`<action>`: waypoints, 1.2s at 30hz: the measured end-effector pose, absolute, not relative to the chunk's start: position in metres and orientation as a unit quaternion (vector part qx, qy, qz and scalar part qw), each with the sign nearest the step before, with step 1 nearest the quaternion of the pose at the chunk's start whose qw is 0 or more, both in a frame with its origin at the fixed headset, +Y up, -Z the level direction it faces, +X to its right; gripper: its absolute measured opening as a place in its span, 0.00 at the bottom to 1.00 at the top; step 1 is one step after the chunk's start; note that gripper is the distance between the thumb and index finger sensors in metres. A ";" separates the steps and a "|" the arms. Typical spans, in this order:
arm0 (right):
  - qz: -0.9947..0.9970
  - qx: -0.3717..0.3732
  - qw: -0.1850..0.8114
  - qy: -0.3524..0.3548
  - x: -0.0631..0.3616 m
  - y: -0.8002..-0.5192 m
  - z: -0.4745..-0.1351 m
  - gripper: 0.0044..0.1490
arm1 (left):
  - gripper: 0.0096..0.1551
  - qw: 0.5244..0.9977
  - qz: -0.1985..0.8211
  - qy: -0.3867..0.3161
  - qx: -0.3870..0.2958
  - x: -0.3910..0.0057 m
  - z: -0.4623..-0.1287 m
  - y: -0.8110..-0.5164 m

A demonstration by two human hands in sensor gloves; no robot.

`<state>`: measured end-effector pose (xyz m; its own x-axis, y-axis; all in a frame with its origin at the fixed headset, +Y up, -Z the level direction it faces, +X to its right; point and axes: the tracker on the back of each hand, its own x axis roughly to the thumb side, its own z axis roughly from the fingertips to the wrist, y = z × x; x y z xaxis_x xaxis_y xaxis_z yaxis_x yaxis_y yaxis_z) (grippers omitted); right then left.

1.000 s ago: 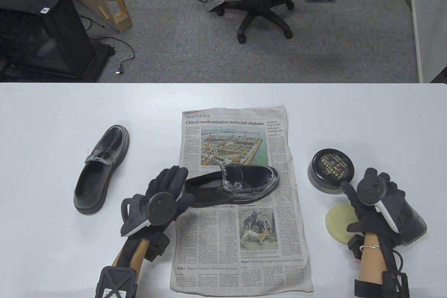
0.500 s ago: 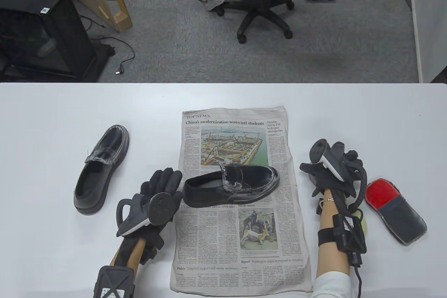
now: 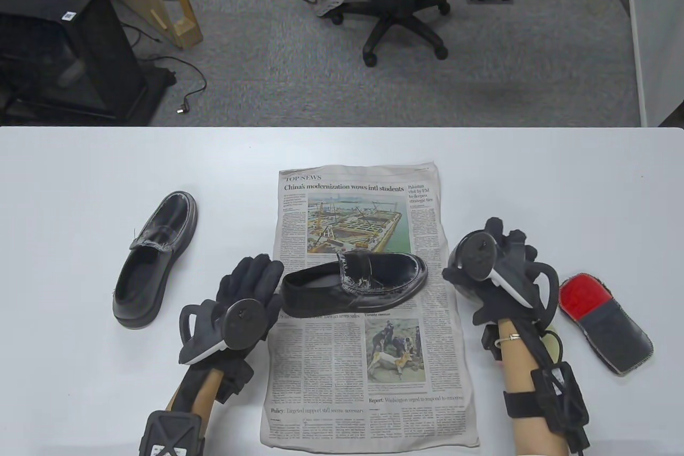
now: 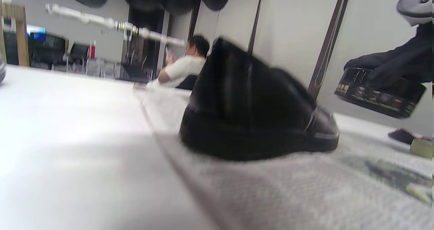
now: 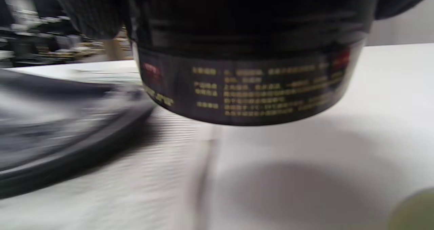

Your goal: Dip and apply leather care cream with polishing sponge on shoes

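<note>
The cream tin (image 4: 379, 96) is gripped from above by the right hand (image 3: 497, 274), lifted beside the newspaper (image 3: 368, 370). The shoe (image 3: 355, 282) is steadied by straight left fingers (image 3: 251, 277). The sponge (image 3: 553, 346) lies on the worktop (image 3: 80, 167).

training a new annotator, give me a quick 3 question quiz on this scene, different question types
1. True or false: the tin is standing on the table.
2. Which hand holds the tin? A. left hand B. right hand C. neither
3. Fill in: the shoe by the left hand lies on the ____.

Key:
1. False. The left wrist view shows it lifted clear of the table.
2. B.
3. Newspaper. The other shoe sits on bare table, and the sponge shows beside the right forearm.
</note>
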<state>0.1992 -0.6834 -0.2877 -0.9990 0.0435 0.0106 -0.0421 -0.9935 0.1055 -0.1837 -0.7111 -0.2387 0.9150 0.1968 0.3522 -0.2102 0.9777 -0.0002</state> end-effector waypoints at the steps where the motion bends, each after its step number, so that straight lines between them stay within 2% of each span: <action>1: 0.997 0.042 0.027 0.050 0.186 -0.680 -0.273 0.83 | 0.34 0.976 0.111 -0.184 0.034 -0.180 -0.234 -0.705; 5: 0.986 0.155 0.016 0.057 0.130 -0.684 -0.225 0.83 | 0.37 0.963 0.129 -0.230 0.049 -0.159 -0.218 -0.694; 8: 0.970 0.227 -0.011 0.080 0.087 -0.700 -0.200 0.83 | 0.40 0.956 0.091 -0.280 -0.008 -0.136 -0.204 -0.704; 11: 0.963 0.253 -0.025 0.086 0.064 -0.716 -0.194 0.85 | 0.48 0.945 0.005 -0.318 -0.082 -0.116 -0.194 -0.727; 14: 0.963 0.256 -0.019 0.079 0.058 -0.727 -0.196 0.86 | 0.57 0.934 -0.052 -0.329 -0.127 -0.104 -0.193 -0.747; 18: 0.961 0.262 -0.022 0.087 0.054 -0.741 -0.191 0.85 | 0.60 0.933 -0.035 -0.314 -0.170 -0.099 -0.200 -0.768; 19: 0.962 0.261 -0.043 0.066 0.053 -0.740 -0.189 0.83 | 0.60 0.933 -0.022 -0.311 -0.181 -0.099 -0.201 -0.771; 21: 0.961 0.259 -0.054 0.085 0.053 -0.738 -0.189 0.80 | 0.61 0.931 -0.011 -0.315 -0.186 -0.098 -0.200 -0.776; 25: 0.961 0.256 -0.075 0.069 0.050 -0.735 -0.190 0.77 | 0.60 0.930 -0.033 -0.318 -0.182 -0.095 -0.199 -0.779; 30: 0.950 0.300 -0.020 0.077 0.058 -0.736 -0.195 0.74 | 0.60 0.928 -0.024 -0.319 -0.193 -0.095 -0.200 -0.781; 33: 0.945 0.310 0.007 0.105 0.060 -0.736 -0.196 0.67 | 0.60 0.925 -0.007 -0.320 -0.204 -0.098 -0.203 -0.781; 36: 0.952 0.293 -0.028 0.087 0.057 -0.733 -0.194 0.60 | 0.58 0.923 0.008 -0.323 -0.210 -0.100 -0.203 -0.782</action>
<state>0.0566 -0.7332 -0.1944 -0.8264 -0.0031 0.5631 0.1047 -0.9834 0.1482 -0.1002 -0.7818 -0.2033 0.7914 0.1502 0.5925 0.1215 0.9113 -0.3934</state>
